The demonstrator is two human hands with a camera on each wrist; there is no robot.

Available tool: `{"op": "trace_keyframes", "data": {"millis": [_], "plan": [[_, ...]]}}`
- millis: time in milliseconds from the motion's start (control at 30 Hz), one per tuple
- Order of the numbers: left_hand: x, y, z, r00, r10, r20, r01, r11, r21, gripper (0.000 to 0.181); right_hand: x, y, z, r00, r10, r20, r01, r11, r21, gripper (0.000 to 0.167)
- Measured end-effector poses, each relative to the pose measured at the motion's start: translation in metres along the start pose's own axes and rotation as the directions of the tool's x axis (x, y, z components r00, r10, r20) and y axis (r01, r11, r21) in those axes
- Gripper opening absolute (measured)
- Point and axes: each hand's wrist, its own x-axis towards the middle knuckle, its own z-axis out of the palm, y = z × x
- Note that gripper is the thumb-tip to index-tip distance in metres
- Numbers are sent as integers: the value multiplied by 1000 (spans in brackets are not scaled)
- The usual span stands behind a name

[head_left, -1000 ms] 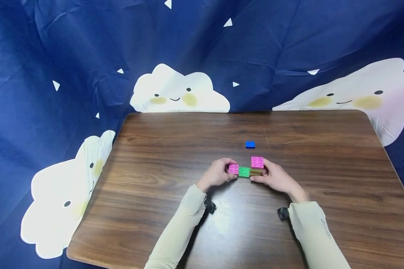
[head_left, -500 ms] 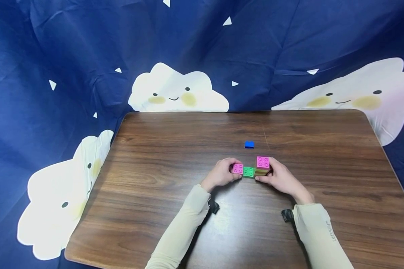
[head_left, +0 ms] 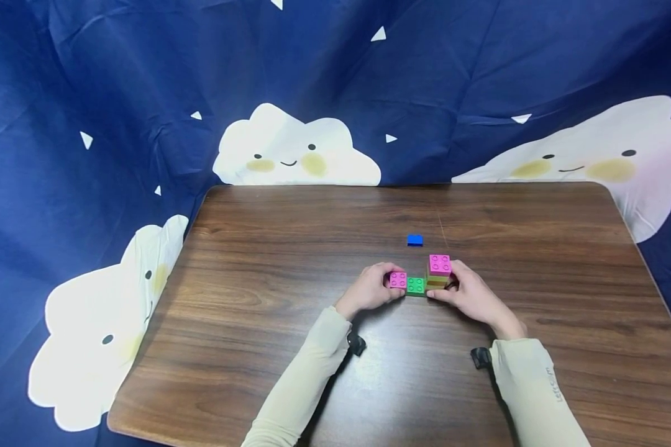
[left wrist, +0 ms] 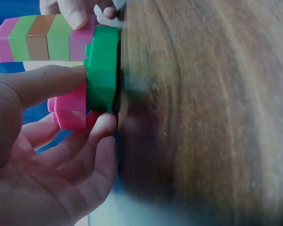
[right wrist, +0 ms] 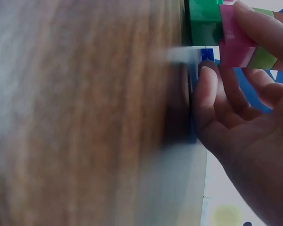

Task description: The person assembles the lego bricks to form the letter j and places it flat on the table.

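A long green toy building brick (head_left: 416, 285) lies at the table's middle, its studs bare between two pink bricks. My left hand (head_left: 371, 287) pinches the single pink brick (head_left: 398, 280) on its left end, thumb and fingers on opposite sides. On the right end stands a tower of bricks (left wrist: 41, 37): pink at top, light green, brown, light green and pink at the bottom. My right hand (head_left: 472, 297) grips the tower low down, its thumb on the bottom pink brick (right wrist: 233, 35) in the right wrist view. Fingers partly hide both held parts.
A small blue brick (head_left: 415, 240) lies by itself on the brown wooden table (head_left: 291, 236), beyond the hands. A blue curtain with white clouds (head_left: 296, 149) hangs behind the table's far edge and at its left side.
Both hands and the joined bricks have shifted slightly to the right. The tower's top now appears a little higher in the head view, with more of its side showing. The blue brick stays put.
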Motion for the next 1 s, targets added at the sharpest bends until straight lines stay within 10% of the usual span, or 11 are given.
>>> {"op": "trace_keyframes", "data": {"millis": [1000], "plan": [[4,0,5,1000,-17,-12,17,1000,19,51,-3,-2,-6,996,87,-13,-87,995,43,54]]}}
